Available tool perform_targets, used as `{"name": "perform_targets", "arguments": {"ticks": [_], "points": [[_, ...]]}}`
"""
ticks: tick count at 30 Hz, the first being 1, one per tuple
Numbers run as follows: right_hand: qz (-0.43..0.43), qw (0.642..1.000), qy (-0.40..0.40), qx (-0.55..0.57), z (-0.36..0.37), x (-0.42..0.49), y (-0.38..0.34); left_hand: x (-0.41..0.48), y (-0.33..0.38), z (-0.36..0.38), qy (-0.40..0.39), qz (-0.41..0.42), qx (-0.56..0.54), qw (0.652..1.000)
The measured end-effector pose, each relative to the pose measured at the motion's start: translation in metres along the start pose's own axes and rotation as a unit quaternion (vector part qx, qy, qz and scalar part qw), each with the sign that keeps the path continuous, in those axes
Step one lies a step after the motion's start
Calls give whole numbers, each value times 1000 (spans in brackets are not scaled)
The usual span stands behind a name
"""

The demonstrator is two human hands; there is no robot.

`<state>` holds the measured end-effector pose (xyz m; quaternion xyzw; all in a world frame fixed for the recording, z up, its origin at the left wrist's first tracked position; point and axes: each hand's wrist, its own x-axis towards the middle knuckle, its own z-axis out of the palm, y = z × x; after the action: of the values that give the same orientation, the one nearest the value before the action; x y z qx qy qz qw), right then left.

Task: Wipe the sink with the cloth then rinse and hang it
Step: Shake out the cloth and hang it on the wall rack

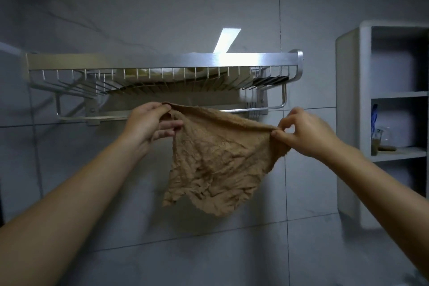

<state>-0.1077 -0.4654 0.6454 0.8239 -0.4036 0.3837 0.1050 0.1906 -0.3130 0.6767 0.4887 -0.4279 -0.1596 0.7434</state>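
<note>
A crumpled tan cloth hangs spread between both hands in front of the tiled wall. My left hand pinches its upper left corner. My right hand pinches its upper right corner between thumb and forefinger. The cloth's top edge sits just in front of and slightly below the metal towel bar under a wall-mounted wire rack. I cannot tell whether the cloth touches the bar. The sink is out of view.
The wire rack holds pale folded items. A white open shelf unit stands on the right, with a glass cup and a blue item on its middle shelf. Grey wall tiles fill the background.
</note>
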Motion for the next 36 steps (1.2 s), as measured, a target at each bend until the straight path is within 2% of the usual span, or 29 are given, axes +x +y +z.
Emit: {"name": "perform_targets", "arguments": {"ticks": [2, 5, 8, 11, 13, 15, 17, 19, 22, 26, 29, 33, 36], "points": [[14, 998, 66, 17, -7, 14, -8, 6, 7, 2, 4, 2, -71, 997], [62, 975, 92, 192, -10, 38, -21, 13, 10, 7, 36, 43, -65, 996], [102, 909, 131, 383, 6, 55, -36, 21, 5, 14, 79, 138, 34, 987], [111, 872, 198, 434, 23, 63, -44, 27, 0, 18, 71, 252, 192, 946], [80, 881, 218, 413, 29, 61, -46, 30, -3, 16, 55, 274, 299, 912], [25, 913, 197, 356, 38, 59, -45, 33, -5, 12, 50, 268, 435, 858], [-17, 959, 155, 236, 45, 60, -40, 39, -3, 11, 35, 242, 549, 799], [-49, 986, 117, 111, 45, 66, -33, 45, 3, 9, -3, 218, 605, 766], [-116, 990, 79, 20, 35, 70, -28, 51, 10, 2, -62, 233, 597, 765], [-178, 978, 112, 1, 36, 67, -21, 44, 7, -11, -90, 313, 547, 771], [-227, 963, 142, -19, 44, 63, -28, 38, 2, -19, -109, 361, 552, 744], [-245, 954, 168, -48, 44, 68, -12, 36, 1, -29, -99, 380, 545, 741], [-234, 952, 183, -79, 40, 69, 14, 33, -3, -24, -82, 414, 545, 724]]}}
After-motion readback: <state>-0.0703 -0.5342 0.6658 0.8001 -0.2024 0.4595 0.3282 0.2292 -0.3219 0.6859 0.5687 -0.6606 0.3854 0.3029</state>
